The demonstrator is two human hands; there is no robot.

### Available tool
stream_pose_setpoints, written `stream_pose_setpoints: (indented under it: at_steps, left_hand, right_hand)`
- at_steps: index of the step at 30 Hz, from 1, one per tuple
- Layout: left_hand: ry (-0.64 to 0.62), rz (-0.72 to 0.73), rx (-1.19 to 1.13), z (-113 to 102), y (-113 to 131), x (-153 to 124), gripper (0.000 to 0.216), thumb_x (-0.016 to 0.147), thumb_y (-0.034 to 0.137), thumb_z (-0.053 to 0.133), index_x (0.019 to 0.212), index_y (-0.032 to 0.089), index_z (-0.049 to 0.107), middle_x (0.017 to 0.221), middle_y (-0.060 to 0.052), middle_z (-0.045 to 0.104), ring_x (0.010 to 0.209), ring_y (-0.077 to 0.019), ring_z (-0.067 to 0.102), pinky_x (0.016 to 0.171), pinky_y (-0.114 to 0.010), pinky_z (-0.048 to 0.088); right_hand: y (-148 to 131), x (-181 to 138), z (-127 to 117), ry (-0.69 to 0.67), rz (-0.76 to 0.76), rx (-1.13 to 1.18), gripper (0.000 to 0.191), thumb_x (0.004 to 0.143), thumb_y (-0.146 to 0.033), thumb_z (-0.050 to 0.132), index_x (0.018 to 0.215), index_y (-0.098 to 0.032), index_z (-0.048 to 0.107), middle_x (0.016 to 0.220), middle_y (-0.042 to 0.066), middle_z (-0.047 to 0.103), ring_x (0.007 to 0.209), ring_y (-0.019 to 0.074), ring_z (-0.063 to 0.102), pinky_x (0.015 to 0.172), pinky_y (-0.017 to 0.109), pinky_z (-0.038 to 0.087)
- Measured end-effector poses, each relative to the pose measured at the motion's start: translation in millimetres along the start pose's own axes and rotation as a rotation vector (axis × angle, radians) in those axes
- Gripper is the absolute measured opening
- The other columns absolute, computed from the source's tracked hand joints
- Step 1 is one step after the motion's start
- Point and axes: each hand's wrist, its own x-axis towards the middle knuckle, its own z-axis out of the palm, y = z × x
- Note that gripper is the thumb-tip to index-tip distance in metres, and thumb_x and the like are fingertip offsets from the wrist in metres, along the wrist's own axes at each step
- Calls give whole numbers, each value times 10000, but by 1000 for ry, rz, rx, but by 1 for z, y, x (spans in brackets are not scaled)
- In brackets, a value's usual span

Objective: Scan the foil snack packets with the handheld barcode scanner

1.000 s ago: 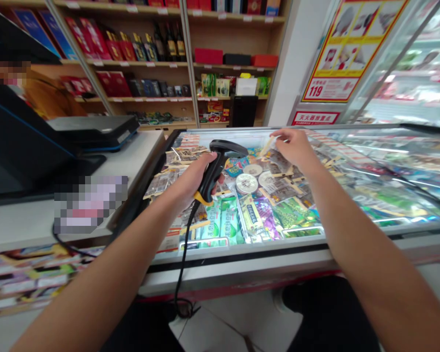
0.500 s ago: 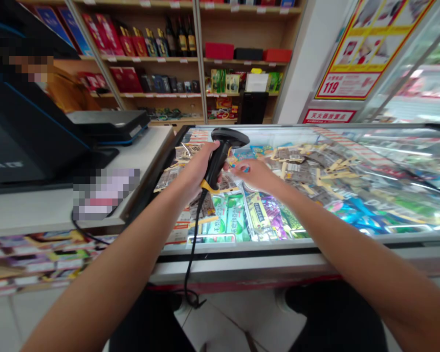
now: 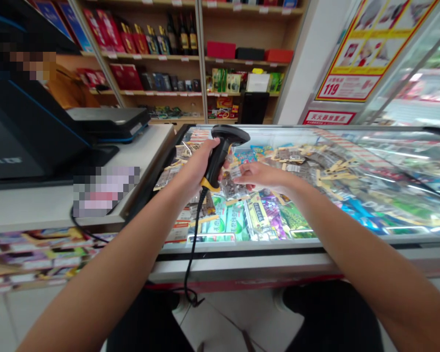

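Note:
My left hand (image 3: pixel 205 164) is closed around the handle of a black and yellow barcode scanner (image 3: pixel 216 159), its head tilted up and to the right. A black cable (image 3: pixel 193 244) hangs from the handle. Just right of the scanner, my right hand (image 3: pixel 262 176) has its fingers curled and pinched at the edge of a small clear snack packet (image 3: pixel 231 188) with dark contents and a cream strip. Part of that packet lies behind the scanner and fingers. Both hands are over a glass-topped display case (image 3: pixel 264 249) showing many bagged snacks.
At left, a counter (image 3: pixel 146 151) carries a black checkout terminal (image 3: pixel 29 132), a scale (image 3: pixel 113 122) and a blurred-out flat item (image 3: pixel 106 190). Shelves (image 3: pixel 168 57) of bottles and boxes stand behind. A person's orange-brown sleeve (image 3: pixel 71 88) shows beyond the terminal.
My right hand has turned and shifted slightly right, and its fingers now point left at the snack packet, which shows more fully. The left hand and the scanner have barely moved.

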Motion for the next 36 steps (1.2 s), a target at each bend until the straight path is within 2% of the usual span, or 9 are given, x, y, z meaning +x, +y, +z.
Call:
stream_pose_setpoints:
  at_steps: [4,6,9,17,30,36]
  left_hand:
    - [-24,11,12,-1,-1,0,400,934,485,419,973,143,623,543,-5,573,370,-112,483,372,-209,375]
    - [-65,-14,48,0,-3,-1,402,922,500,432,960,148,622,550,-9,580,371,-116,487,367,-214,369]
    - [-140,-60,117,2,-7,-3,405,898,526,451,922,158,617,563,-17,600,363,-121,483,353,-222,357]
    - [-185,-76,196,5,-11,-7,405,886,533,459,804,164,603,580,-33,608,385,-117,483,358,-220,351]
    - [-155,-20,298,7,-5,-12,396,877,538,464,751,179,571,572,-48,608,392,-117,472,376,-232,353]
    - [-139,-10,304,6,-6,-12,395,880,536,472,726,183,562,588,-48,615,386,-113,477,357,-228,339]
  right_hand:
    - [8,1,-23,268,36,301,202,787,-358,810,872,-228,681,770,30,678,559,152,582,588,332,495]
    - [15,4,-33,405,77,415,198,804,-330,803,852,-229,640,759,20,664,555,139,577,618,331,519]
    - [21,9,-44,508,154,504,190,858,-277,748,799,-227,574,683,-7,610,548,131,566,625,309,501]
    - [23,8,-50,538,138,540,174,884,-230,693,785,-214,551,707,-3,637,572,121,570,576,258,433]
    - [19,6,-55,563,170,499,210,908,-234,688,768,-214,532,669,-16,600,534,104,531,586,259,445]
    - [24,5,-59,595,134,464,205,846,-259,745,789,-212,554,676,-22,597,550,102,538,571,247,458]
